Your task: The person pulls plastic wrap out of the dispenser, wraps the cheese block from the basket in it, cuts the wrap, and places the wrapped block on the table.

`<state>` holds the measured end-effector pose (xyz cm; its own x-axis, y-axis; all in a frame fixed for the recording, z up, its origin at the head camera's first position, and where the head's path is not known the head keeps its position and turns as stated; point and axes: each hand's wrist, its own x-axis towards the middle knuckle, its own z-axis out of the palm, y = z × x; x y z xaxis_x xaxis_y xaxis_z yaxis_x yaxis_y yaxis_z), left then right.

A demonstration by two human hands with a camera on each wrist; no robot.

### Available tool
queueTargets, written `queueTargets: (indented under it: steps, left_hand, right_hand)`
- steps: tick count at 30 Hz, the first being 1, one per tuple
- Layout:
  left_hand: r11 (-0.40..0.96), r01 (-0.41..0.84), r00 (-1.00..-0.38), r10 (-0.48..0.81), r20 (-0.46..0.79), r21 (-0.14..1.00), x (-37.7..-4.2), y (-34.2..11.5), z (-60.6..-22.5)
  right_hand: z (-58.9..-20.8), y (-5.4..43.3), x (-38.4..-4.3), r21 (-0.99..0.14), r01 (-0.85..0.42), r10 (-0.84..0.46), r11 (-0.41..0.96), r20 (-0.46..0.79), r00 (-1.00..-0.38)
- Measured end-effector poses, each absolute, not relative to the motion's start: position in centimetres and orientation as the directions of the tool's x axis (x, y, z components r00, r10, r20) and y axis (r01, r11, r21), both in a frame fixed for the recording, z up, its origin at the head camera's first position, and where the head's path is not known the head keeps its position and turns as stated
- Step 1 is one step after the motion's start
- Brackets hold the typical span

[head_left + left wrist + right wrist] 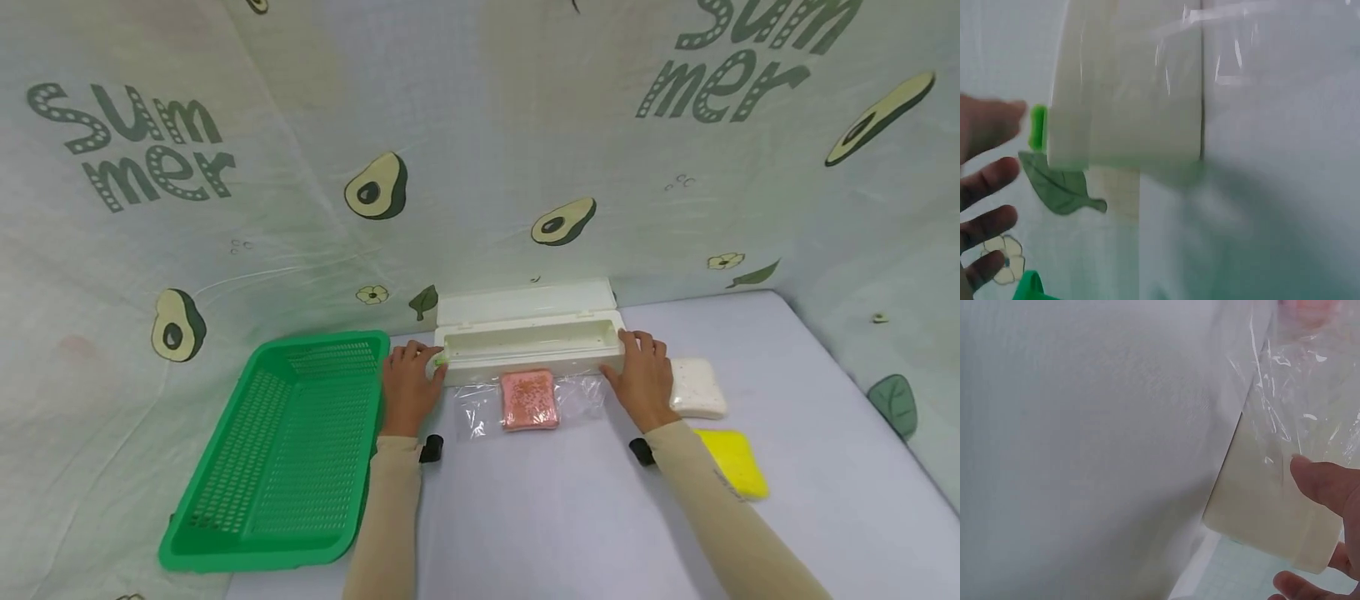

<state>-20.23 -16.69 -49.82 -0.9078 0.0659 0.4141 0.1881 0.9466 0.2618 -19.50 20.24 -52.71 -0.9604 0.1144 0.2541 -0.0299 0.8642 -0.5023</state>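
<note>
A long white dispenser box (495, 368) stands with its lid (525, 302) raised, its inner trough showing. At its left end my left hand (411, 379) has fingers spread, thumb near a small green tab (1038, 127). My right hand (641, 375) holds the right end, thumb on the front face and fingers round the end. In front of the box lies a pink toast-shaped piece (529, 400) on or inside clear plastic film (480, 410). The film overlaps the box's front face in the right wrist view.
A green plastic basket (300, 458) stands at the left, close to my left forearm. Right of my right hand lie a white toast-shaped piece (697, 387) and a yellow one (735, 462), partly behind the sleeve. A printed cloth (480, 167) hangs behind the table (540, 517).
</note>
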Motion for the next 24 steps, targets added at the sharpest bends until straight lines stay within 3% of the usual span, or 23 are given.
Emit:
queueTargets:
  steps: [3, 8, 16, 24]
  left_hand:
    - [0.914, 0.308, -0.871, 0.160, 0.465, 0.264, -20.2, -15.6, -50.1]
    - [0.890, 0.431, -0.818, 0.315, 0.481, 0.151, -20.4, -14.1, -51.1]
    - [0.896, 0.437, -0.784, 0.335, 0.522, 0.081, -20.7, -13.6, -52.6]
    - [0.855, 0.515, -0.686, 0.373, 0.625, 0.056, -21.3, -14.1, -53.0]
  right_hand:
    - [-52.6, 20.5, -19.3, -0.511, -0.044, 0.113, 0.858, 0.271, -0.956]
    - [-52.9, 20.4, -18.9, -0.527, -0.105, 0.096, 0.843, 0.340, -0.936]
    - [-53.3, 19.9, -18.5, -0.537, -0.287, 0.006, 0.793, 0.477, -0.879]
    - [-53.3, 19.8, -18.4, -0.514, -0.337, -0.031, 0.789, 0.514, -0.857]
